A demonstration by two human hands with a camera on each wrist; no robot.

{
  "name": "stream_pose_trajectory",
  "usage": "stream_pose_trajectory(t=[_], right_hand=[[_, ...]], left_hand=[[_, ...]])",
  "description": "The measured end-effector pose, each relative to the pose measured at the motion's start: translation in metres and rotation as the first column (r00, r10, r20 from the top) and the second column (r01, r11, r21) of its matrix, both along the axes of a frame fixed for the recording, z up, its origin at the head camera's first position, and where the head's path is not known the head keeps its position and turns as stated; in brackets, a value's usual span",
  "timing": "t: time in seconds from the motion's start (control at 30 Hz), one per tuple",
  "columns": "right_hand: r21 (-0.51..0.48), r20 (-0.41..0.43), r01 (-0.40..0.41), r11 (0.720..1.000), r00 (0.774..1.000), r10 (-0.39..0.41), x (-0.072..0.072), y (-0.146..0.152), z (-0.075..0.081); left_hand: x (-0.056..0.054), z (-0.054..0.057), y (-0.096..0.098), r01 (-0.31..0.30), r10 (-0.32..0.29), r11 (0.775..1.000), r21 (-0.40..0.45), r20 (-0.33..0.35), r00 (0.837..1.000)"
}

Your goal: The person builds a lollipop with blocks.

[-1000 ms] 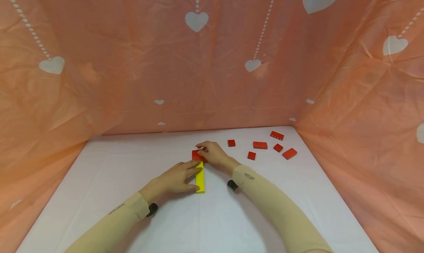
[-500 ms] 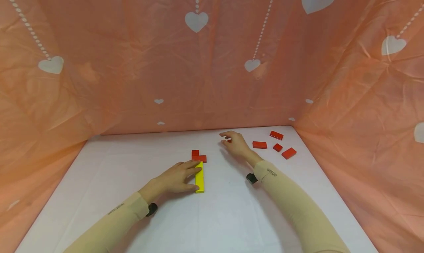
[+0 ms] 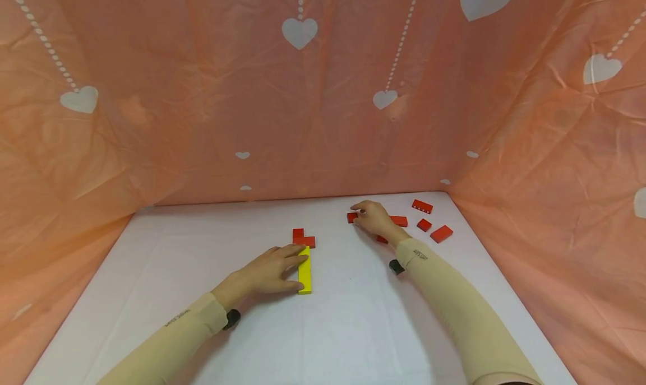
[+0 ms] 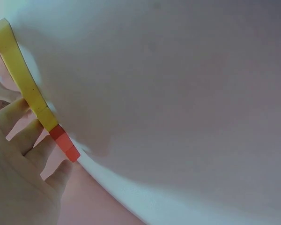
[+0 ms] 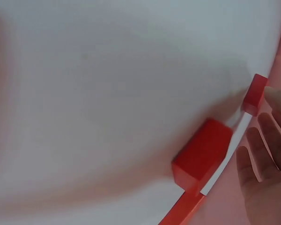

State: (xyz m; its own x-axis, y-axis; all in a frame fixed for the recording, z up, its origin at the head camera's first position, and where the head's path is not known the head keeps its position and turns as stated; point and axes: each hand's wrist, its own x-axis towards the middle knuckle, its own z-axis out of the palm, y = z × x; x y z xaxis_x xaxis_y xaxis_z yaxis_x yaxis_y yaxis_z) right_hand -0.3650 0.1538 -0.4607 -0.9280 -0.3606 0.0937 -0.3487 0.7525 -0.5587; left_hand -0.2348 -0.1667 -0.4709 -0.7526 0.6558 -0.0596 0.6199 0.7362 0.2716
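My left hand [image 3: 272, 270] rests along a yellow bar [image 3: 305, 274], fingers stretched out and thumb by the near end. In the left wrist view a seam crosses the yellow bar [image 4: 21, 65] close to its red end. Red blocks [image 3: 307, 241] adjoin its far end, laid in a small step. Farther right, my right hand [image 3: 374, 219] is at a small red block [image 3: 351, 218]. The right wrist view has the thumb against that red block [image 5: 255, 95], with the other fingers spread loosely and off it.
A second small red block [image 3: 382, 240] is partly under the right wrist. Behind that hand a longer red block [image 3: 399, 221] shows in part. Several red blocks, one a dotted block [image 3: 422, 206], lie at the back right. Patterned cloth [image 3: 313, 121] walls the white table [image 3: 328, 340].
My right hand has left the red blocks by the yellow bar and travelled right to the small red block. The left hand has stayed on the bar.
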Motion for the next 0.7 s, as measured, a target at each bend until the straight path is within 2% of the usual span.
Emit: stream_pose_trajectory(t=[0.23,0.7], right_hand=[[0.064,-0.023,-0.022,0.998,0.999,0.023,-0.0005,-0.0004,-0.0035],[0.04,-0.049,-0.042,0.998,0.998,0.044,0.0005,-0.0024,-0.0081]], left_hand=[[-0.0011,-0.0004,-0.0004,-0.003,0.003,1.0,-0.003,0.001,1.0],[0.0009,0.0014,0.0004,-0.002,0.002,1.0,-0.008,-0.003,1.0]])
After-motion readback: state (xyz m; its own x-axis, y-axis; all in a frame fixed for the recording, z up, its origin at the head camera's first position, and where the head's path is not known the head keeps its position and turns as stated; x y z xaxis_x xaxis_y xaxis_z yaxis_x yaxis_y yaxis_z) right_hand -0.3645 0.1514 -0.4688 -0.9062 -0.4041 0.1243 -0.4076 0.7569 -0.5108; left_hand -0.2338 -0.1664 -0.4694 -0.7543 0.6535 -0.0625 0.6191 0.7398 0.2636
